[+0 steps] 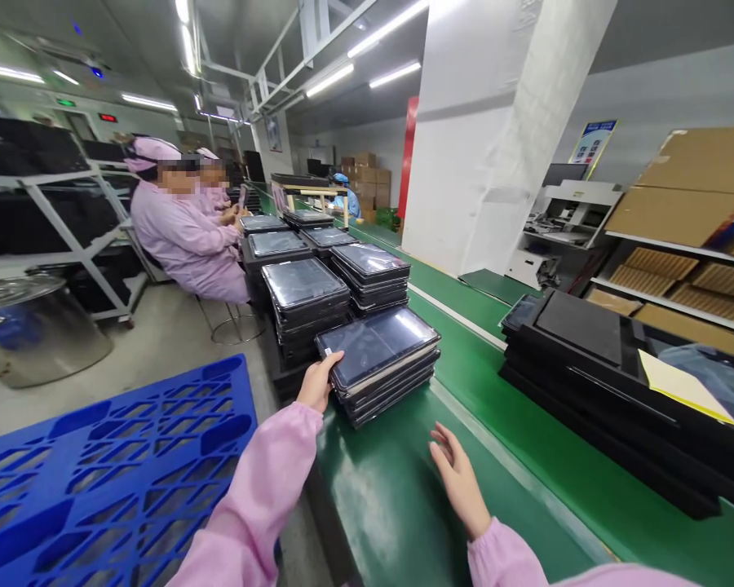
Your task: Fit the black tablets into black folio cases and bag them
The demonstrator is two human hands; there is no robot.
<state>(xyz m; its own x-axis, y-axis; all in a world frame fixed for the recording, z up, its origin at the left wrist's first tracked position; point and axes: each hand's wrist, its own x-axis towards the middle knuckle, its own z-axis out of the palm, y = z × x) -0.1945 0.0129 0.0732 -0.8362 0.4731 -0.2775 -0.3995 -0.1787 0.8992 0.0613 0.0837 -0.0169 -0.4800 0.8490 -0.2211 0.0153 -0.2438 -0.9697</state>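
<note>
My left hand (320, 381) grips the near left corner of a dark, glossy tablet (379, 346) on top of the nearest stack. Its thumb lies on the screen edge, and the other fingers are mostly hidden along the side. Below that tablet, several similar ones (388, 395) are piled flat. My right hand (456, 473) is over the green work surface (379, 497), apart from the stack, with fingers slightly curled and nothing held. Just behind the nearest stack stand more tablet stacks (306, 285), in two rows running away from me.
Black trays (587, 383) with a yellow pad (685, 387) are on the right of the bench. A blue plastic pallet (116, 481) lies on the floor at left. Co-workers in pink (177, 220) sit along the left side. A white pillar (477, 147) rises beyond the bench.
</note>
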